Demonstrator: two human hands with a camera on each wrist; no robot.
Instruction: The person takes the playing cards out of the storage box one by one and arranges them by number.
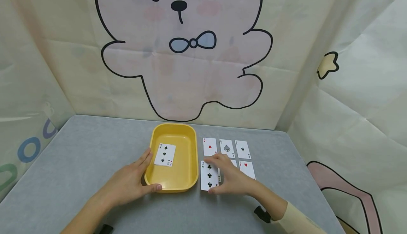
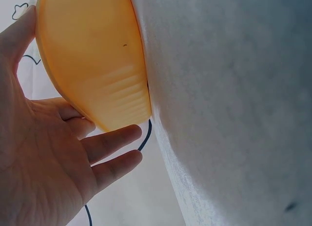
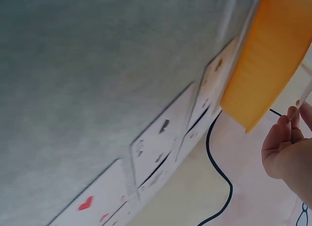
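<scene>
My left hand (image 1: 133,181) rests at the left side of a yellow tray (image 1: 194,163), thumb over the near rim and fingers along the left rim. In the left wrist view, the ring and little fingers stretch out below the tray's wall (image 2: 92,55). A three of spades (image 1: 164,154) lies face up inside the tray, with a red index at its lower right corner. Just right of the tray, my right hand (image 1: 232,177) pinches a three of clubs (image 1: 209,175) by its right side. This card overlaps another playing card, whose corner peeks out; the right wrist view shows the pinched card edge-on.
Behind the right hand lie an ace of hearts (image 1: 210,146), an ace of spades (image 1: 227,148) and an ace of clubs (image 1: 243,150) in a row. A red heart card (image 1: 247,169) lies before them, beside a card mostly hidden by the hand. A grey cloth (image 1: 95,149) covers the table.
</scene>
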